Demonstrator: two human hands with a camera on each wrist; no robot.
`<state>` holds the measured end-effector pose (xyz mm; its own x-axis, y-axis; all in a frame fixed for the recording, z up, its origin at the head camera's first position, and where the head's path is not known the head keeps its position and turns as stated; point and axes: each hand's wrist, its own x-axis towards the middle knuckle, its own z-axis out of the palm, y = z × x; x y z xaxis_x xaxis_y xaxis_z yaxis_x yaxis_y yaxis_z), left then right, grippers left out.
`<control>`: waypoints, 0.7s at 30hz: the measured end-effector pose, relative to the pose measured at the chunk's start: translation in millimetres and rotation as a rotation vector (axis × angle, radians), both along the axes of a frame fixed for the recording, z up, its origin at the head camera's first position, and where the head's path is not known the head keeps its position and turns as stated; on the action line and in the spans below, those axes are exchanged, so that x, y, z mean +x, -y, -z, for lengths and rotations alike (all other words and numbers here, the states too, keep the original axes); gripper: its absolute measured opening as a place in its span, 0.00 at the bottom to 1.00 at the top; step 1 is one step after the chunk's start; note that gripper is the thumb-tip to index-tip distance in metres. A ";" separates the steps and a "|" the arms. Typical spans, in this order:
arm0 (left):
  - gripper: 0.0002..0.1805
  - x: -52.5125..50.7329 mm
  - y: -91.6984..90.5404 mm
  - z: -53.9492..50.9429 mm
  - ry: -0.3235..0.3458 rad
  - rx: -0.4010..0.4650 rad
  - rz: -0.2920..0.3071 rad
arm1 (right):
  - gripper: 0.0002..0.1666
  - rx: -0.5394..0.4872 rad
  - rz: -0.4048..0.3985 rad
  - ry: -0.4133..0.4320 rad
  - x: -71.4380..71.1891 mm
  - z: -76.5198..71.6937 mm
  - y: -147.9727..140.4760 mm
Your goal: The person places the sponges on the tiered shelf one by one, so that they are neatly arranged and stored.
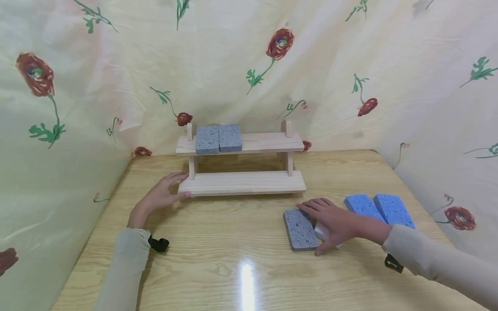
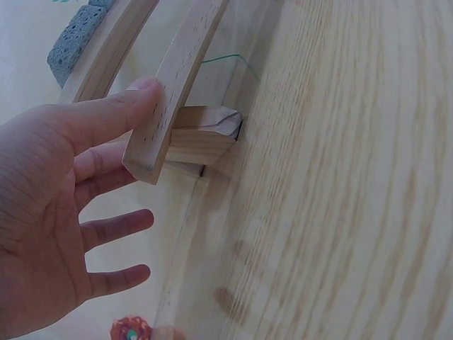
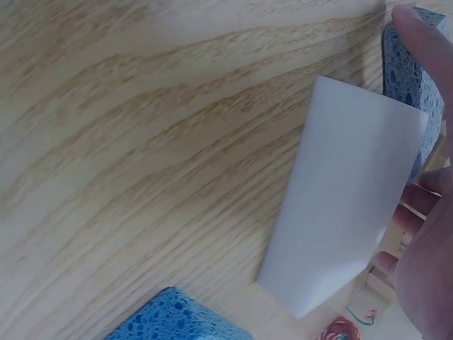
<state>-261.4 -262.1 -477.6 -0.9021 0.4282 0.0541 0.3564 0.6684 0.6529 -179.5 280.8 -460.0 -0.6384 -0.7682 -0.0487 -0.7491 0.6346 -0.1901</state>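
Note:
A two-tier wooden rack (image 1: 241,183) stands at the back of the table. My left hand (image 1: 160,198) holds the left end of its lower board; in the left wrist view the thumb and index finger pinch that board (image 2: 166,99), the other fingers spread. At the right, a grey speckled sponge (image 1: 300,230) lies on the table, and my right hand (image 1: 337,221) grips it, fingers at its far end and thumb at its near corner. A white folded piece (image 3: 343,191) lies beside that sponge, partly hidden under the hand in the head view.
Two grey sponges (image 1: 230,138) lie side by side on the rack's upper board, toward the left. Two blue sponges (image 1: 394,210) rest on the table beyond my right forearm. Flower-patterned cloth (image 1: 218,60) hangs behind and beside the wooden table (image 1: 202,259).

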 end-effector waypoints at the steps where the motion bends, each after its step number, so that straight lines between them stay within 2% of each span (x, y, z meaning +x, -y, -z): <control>1: 0.41 -0.1 -0.1 0.0 0.001 0.004 0.001 | 0.74 0.001 0.000 0.002 0.0 0.0 -0.3; 14: 0.40 -0.5 0.0 -0.6 0.000 0.014 0.008 | 0.70 -0.006 -0.013 -0.040 -2.4 5.5 -0.1; 21: 0.40 -0.1 -0.8 -1.3 0.007 0.010 0.004 | 0.70 -0.004 -0.004 0.000 -4.4 2.9 4.7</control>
<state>-261.4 -261.3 -476.3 -0.9005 0.4317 0.0518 0.3545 0.6601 0.6623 -183.8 276.2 -462.9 -0.6356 -0.7707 -0.0459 -0.7514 0.6311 -0.1927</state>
